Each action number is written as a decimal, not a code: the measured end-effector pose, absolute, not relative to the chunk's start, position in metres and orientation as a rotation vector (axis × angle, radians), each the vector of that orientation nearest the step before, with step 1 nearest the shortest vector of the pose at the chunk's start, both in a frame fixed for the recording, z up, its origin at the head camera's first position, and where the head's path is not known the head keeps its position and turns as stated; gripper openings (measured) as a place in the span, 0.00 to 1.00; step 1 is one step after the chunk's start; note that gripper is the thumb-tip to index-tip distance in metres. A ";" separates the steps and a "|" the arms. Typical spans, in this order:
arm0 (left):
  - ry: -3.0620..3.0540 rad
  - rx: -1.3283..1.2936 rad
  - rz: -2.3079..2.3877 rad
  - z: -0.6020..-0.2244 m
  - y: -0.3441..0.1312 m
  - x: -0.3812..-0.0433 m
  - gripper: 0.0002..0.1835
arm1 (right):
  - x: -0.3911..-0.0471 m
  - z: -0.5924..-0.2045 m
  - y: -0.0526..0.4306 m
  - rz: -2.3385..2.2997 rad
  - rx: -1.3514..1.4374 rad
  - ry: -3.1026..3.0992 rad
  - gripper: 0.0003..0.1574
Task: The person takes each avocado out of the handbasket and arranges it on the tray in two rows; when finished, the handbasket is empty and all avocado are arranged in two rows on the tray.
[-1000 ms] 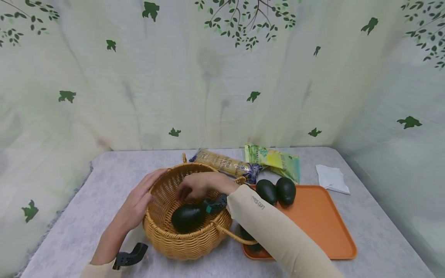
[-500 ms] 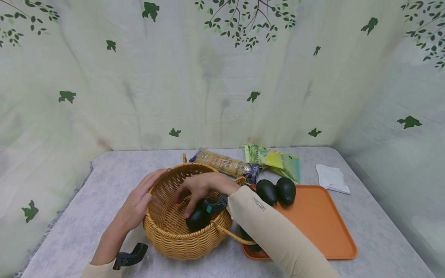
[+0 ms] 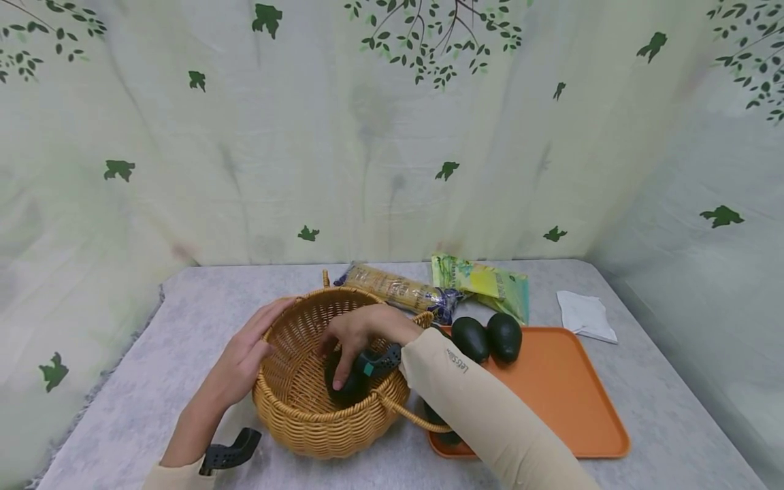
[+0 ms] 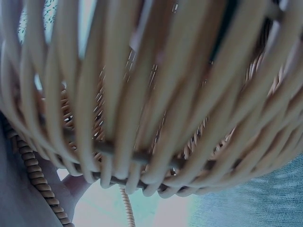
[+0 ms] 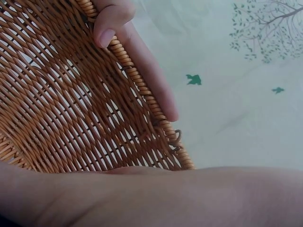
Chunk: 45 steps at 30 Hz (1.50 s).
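Observation:
A round wicker basket [image 3: 327,432] stands on the table in the head view, its mouth tipped up. My left hand [image 3: 245,354] grips its left rim; the right wrist view shows the thumb [image 5: 105,30] hooked over the rim and a finger along the outside. Inside the basket, my right hand [image 3: 358,333] has thumb and fingers round a dark green avocado [image 3: 354,396]. A black wrist camera hides part of this avocado. The left wrist view is filled by the basket's woven wall [image 4: 142,94].
An orange tray [image 3: 569,401] lies right of the basket, bearing dark avocados [image 3: 505,337], some partly behind my right sleeve. Behind are a long pack of noodles [image 3: 398,287] and a green-yellow packet [image 3: 484,279]. A white folded tissue [image 3: 586,315] lies at the right.
The avocado in the basket has shifted right, towards my palm. My right hand has gone from loose fingers beside it to a hold around it. The left hand has stayed on the rim.

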<state>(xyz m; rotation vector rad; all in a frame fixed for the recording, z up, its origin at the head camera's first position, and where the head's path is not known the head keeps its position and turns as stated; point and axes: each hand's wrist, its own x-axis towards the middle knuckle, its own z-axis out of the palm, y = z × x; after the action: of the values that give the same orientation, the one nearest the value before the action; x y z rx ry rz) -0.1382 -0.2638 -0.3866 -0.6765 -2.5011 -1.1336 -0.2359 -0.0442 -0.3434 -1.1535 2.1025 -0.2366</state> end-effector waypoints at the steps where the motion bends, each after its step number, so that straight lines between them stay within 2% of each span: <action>1: -2.499 -0.677 -1.134 -0.387 -0.264 -0.138 0.42 | -0.236 -0.343 -0.044 -0.238 -1.156 2.108 0.48; 19: -2.511 -0.666 -1.129 -0.387 -0.264 -0.137 0.42 | -0.237 -0.342 -0.044 -0.318 -1.295 2.064 0.40; 31: -2.528 -0.651 -1.124 -0.388 -0.266 -0.138 0.41 | -0.235 -0.328 -0.041 -0.515 -1.384 2.072 0.38; 45: -2.540 -0.640 -1.116 -0.389 -0.267 -0.139 0.40 | -0.231 -0.311 -0.028 -0.657 -1.356 2.129 0.38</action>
<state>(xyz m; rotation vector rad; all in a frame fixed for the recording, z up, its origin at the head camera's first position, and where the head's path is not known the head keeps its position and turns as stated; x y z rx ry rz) -0.1386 -0.2671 -0.3889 -0.6397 -2.5401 -1.1160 -0.2307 -0.0285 -0.3114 -1.3565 2.1292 -0.6570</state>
